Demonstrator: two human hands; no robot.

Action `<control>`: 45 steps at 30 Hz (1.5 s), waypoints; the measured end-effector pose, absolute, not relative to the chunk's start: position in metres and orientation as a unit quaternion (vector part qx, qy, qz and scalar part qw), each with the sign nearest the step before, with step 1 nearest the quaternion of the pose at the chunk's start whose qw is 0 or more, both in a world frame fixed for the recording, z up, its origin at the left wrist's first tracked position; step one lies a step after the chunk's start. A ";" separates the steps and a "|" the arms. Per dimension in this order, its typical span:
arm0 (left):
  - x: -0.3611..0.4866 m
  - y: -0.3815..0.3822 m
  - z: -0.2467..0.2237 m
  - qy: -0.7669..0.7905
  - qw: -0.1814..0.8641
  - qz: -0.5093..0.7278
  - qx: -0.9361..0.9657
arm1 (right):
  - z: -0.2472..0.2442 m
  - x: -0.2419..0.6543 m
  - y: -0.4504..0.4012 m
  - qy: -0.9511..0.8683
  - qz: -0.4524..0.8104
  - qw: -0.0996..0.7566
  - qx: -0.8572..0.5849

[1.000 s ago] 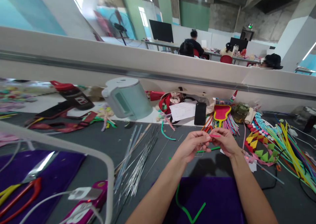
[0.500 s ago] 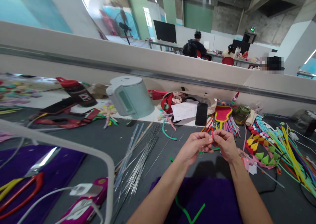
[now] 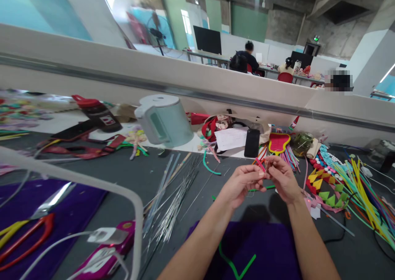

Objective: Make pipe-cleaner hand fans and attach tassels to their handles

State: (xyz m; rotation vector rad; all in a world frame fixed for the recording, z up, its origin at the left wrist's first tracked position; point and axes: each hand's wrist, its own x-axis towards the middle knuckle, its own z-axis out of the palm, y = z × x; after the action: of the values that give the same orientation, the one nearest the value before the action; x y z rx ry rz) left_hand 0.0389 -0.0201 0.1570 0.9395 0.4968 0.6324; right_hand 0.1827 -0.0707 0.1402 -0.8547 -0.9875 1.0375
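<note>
A short pink pipe cleaner (image 3: 260,164) sticks up between my two hands, above the dark table. My left hand (image 3: 247,181) pinches its lower end between thumb and forefinger. My right hand (image 3: 281,179) is closed at the fingertips on the same end, the fingers curled; its exact grip is partly hidden. Below my wrists lies a dark purple cloth (image 3: 262,251), with a bent green pipe cleaner (image 3: 237,271) on it. Another green piece (image 3: 270,187) lies behind my hands.
To the left are a bundle of thin wires (image 3: 175,206), scissors (image 3: 46,226), a magenta device (image 3: 114,247) with white cables and a pale kettle (image 3: 166,121). A phone (image 3: 252,143) lies beyond my hands. Coloured stems (image 3: 365,197) and a jar (image 3: 302,143) stand right.
The pink pipe cleaner now tilts to the left and shows more of its length. My right hand's fingers have shifted and turned slightly; my left hand stays almost in place.
</note>
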 end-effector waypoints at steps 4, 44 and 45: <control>0.039 -0.021 0.159 0.214 0.843 0.271 0.412 | 0.141 0.189 -0.068 -0.509 0.437 0.631 -0.388; 0.041 -0.032 0.144 0.281 0.790 0.356 0.412 | 0.128 0.167 -0.070 -0.443 0.414 0.667 -0.433; 0.042 -0.033 0.144 0.286 0.773 0.376 0.424 | 0.129 0.165 -0.070 -0.438 0.396 0.669 -0.452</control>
State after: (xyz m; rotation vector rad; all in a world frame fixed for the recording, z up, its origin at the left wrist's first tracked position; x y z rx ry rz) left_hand 0.0422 -0.0327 0.1444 0.9182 0.6204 0.8153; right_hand 0.1651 -0.0698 0.1288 -1.0182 -0.9883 0.8924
